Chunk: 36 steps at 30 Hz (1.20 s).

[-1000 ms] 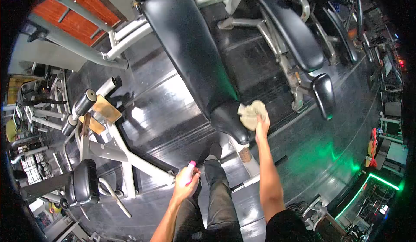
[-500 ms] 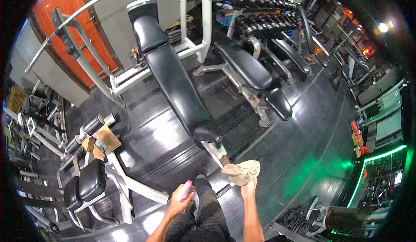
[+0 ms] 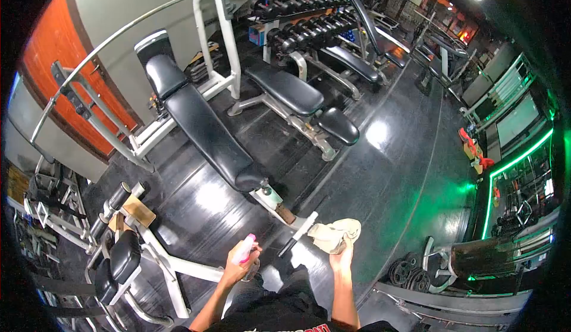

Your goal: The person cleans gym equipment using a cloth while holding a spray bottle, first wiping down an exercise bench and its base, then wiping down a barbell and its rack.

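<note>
My left hand (image 3: 236, 271) is closed around a small white bottle with a pink top (image 3: 244, 249), held upright at a slant in front of my body. In my right hand (image 3: 341, 260) is a crumpled beige cloth (image 3: 331, 237), gripped from below with part of it flopping to the left. Just ahead of both hands lies the foot end of a long black padded weight bench (image 3: 205, 135), with its white frame and crossbar (image 3: 302, 229). Neither hand touches the bench. My fingers partly cover the bottle.
A second black bench (image 3: 288, 91) stands to the right, before a dumbbell rack (image 3: 309, 25). At left is a machine with a black seat (image 3: 125, 256) and white frame. A long bar (image 3: 143, 19) crosses the upper left. Weight plates (image 3: 409, 274) are at lower right.
The view has swung right and up, so the benches sit further left and more floor shows. Both hands keep hold of the bottle and the cloth.
</note>
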Each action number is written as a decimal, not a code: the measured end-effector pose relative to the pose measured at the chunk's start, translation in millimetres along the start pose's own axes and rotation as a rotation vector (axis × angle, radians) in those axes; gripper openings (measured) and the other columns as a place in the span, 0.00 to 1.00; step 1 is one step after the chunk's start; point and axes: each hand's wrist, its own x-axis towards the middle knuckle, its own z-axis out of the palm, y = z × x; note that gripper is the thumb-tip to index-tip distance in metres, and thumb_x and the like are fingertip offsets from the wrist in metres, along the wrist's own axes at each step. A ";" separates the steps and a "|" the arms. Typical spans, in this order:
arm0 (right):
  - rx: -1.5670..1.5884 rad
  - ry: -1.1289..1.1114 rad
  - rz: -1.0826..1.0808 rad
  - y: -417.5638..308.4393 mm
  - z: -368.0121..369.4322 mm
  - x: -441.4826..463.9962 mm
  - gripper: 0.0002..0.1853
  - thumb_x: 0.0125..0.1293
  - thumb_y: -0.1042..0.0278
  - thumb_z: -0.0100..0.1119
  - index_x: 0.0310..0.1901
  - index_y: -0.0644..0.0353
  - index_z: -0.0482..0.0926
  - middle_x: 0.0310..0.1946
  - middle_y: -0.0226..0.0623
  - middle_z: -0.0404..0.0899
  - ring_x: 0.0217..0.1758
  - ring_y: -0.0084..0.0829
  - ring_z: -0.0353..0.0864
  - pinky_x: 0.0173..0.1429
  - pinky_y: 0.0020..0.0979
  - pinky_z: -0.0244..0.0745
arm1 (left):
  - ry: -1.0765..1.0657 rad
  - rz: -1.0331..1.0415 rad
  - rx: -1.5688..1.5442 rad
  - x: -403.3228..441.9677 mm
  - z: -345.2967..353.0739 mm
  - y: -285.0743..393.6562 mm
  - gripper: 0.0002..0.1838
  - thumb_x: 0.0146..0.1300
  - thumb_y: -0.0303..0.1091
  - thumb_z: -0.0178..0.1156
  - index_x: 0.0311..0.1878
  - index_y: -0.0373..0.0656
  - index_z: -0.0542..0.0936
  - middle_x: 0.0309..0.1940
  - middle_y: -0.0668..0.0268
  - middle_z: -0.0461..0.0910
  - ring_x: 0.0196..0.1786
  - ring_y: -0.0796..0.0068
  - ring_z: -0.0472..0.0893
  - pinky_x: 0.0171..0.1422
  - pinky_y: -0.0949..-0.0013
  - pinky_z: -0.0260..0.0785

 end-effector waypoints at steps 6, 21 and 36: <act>0.039 0.027 -0.030 -63.2 -42.4 24.7 0.19 0.68 0.66 0.49 0.58 0.61 0.68 0.54 0.42 0.75 0.58 0.39 0.74 0.63 0.43 0.68 | -0.053 -0.068 0.133 21.2 84.7 14.4 0.11 0.61 0.27 0.62 0.45 0.39 0.76 0.36 0.65 0.79 0.31 0.79 0.78 0.36 0.74 0.72; -0.388 -0.271 0.141 -250.3 -65.8 168.6 0.14 0.68 0.71 0.49 0.53 0.63 0.72 0.48 0.37 0.78 0.52 0.31 0.78 0.57 0.32 0.74 | 0.143 -0.019 0.051 55.0 284.9 38.7 0.06 0.60 0.27 0.58 0.41 0.38 0.76 0.32 0.66 0.80 0.31 0.80 0.78 0.38 0.73 0.72; -0.230 -0.204 0.252 -228.6 -3.1 277.2 0.17 0.67 0.66 0.51 0.55 0.62 0.72 0.52 0.39 0.76 0.58 0.36 0.74 0.63 0.39 0.69 | 0.158 0.024 0.092 204.6 319.7 4.8 0.10 0.59 0.30 0.63 0.42 0.39 0.77 0.37 0.66 0.80 0.36 0.77 0.78 0.41 0.72 0.71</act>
